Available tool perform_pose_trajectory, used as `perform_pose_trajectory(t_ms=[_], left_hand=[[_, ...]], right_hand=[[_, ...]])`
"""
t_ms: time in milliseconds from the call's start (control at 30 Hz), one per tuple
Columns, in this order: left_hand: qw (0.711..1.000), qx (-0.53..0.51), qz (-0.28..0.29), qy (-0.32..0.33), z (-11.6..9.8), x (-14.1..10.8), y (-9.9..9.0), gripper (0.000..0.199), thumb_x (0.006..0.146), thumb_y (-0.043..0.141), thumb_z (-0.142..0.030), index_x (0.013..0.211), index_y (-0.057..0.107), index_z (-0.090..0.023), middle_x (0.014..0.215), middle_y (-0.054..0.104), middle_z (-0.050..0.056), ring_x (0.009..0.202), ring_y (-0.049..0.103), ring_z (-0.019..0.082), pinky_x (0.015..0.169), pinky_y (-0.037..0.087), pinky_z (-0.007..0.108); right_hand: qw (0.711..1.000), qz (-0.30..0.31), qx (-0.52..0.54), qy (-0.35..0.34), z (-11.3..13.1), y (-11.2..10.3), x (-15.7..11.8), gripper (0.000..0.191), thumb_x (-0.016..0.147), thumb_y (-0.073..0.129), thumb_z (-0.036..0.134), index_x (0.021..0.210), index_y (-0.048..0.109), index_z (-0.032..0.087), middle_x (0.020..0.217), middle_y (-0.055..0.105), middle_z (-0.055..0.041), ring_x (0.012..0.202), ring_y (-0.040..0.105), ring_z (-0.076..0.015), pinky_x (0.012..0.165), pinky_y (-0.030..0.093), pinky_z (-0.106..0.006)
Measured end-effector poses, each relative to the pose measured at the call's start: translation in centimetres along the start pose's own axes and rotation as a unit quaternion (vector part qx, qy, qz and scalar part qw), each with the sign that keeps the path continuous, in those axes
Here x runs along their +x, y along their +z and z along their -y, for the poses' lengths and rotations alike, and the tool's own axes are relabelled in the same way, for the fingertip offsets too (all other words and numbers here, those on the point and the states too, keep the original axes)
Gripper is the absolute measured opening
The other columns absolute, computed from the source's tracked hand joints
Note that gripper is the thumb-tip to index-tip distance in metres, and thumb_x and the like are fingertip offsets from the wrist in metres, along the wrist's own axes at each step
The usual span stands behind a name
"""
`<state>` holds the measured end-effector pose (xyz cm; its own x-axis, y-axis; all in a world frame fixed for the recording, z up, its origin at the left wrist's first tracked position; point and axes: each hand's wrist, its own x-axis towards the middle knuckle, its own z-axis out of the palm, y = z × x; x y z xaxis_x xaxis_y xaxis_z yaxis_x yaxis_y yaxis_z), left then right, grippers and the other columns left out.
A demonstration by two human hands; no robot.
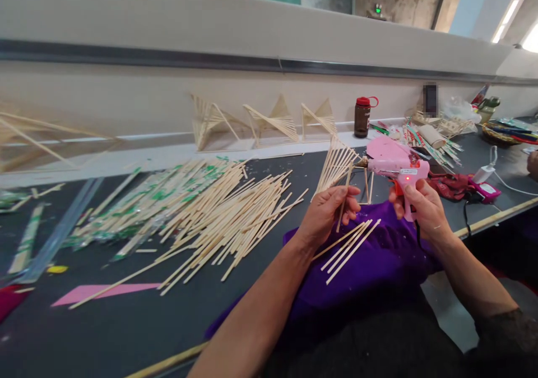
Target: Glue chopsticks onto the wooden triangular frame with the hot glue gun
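My right hand [420, 207] is wrapped round the handle of a pink glue gun [397, 167] with a lit red light. Its nozzle points left, at the upper end of a thin wooden stick [346, 196]. That stick stands nearly upright, pinched in the fingers of my left hand [332, 207]. Just behind my left hand is a fan-shaped stick structure [334, 167], partly hidden by the hand and the gun. Several loose sticks [348, 252] lie on the purple cloth [365, 280] below my hands.
A large pile of wooden sticks [235, 221] and plastic-wrapped bundles [155, 198] cover the table's left part. Twisted stick models [275, 121] stand along the wall. A brown bottle [362, 119] with a red lid is behind the glue gun. Pink paper [105, 293] lies front left.
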<state>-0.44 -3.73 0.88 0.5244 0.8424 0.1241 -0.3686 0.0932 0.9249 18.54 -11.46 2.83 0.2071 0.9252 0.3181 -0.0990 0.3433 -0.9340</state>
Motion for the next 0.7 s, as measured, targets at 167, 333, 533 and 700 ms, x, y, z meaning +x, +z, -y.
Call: perform_pose_trajectory(t_ms=[167, 333, 533, 700], left_hand=[[1.000, 0.001, 0.002, 0.007, 0.16, 0.03, -0.09, 0.035, 0.077, 0.072, -0.048, 0.086, 0.071, -0.014, 0.060, 0.067, 0.001, 0.045, 0.056, 0.008, 0.041, 0.041, 0.019], [1.000, 0.013, -0.010, 0.003, 0.07, -0.06, 0.08, 0.036, 0.077, 0.071, -0.048, 0.086, 0.071, -0.014, 0.060, 0.066, 0.001, 0.045, 0.055, 0.008, 0.042, 0.040, 0.020], [1.000, 0.016, -0.005, -0.008, -0.15, -0.17, 0.22, 0.039, 0.074, 0.073, -0.051, 0.085, 0.071, -0.013, 0.059, 0.066, 0.002, 0.045, 0.054, 0.008, 0.043, 0.040, 0.020], [1.000, 0.009, 0.000, -0.004, -0.11, -0.16, 0.20, 0.040, 0.073, 0.075, -0.052, 0.084, 0.071, -0.014, 0.059, 0.066, 0.001, 0.044, 0.054, 0.008, 0.042, 0.040, 0.018]], right_hand=[[1.000, -0.001, 0.005, -0.009, 0.10, -0.04, -0.03, 0.032, 0.082, 0.066, 0.049, 0.082, 0.058, 0.018, 0.070, 0.065, 0.0001, 0.044, 0.052, -0.0076, 0.041, 0.036, -0.021], [1.000, 0.001, -0.013, -0.002, 0.33, -0.01, 0.06, 0.034, 0.079, 0.066, 0.051, 0.079, 0.057, 0.019, 0.066, 0.062, 0.0003, 0.044, 0.050, -0.0084, 0.040, 0.035, -0.023], [0.999, 0.003, -0.040, -0.012, 0.12, 0.11, 0.14, 0.036, 0.080, 0.064, 0.053, 0.074, 0.054, 0.020, 0.056, 0.056, 0.0015, 0.042, 0.046, -0.0091, 0.041, 0.032, -0.024], [0.999, 0.000, -0.037, -0.017, -0.17, -0.02, 0.21, 0.034, 0.082, 0.064, 0.052, 0.075, 0.055, 0.020, 0.055, 0.056, 0.0018, 0.042, 0.045, -0.0091, 0.042, 0.031, -0.024]])
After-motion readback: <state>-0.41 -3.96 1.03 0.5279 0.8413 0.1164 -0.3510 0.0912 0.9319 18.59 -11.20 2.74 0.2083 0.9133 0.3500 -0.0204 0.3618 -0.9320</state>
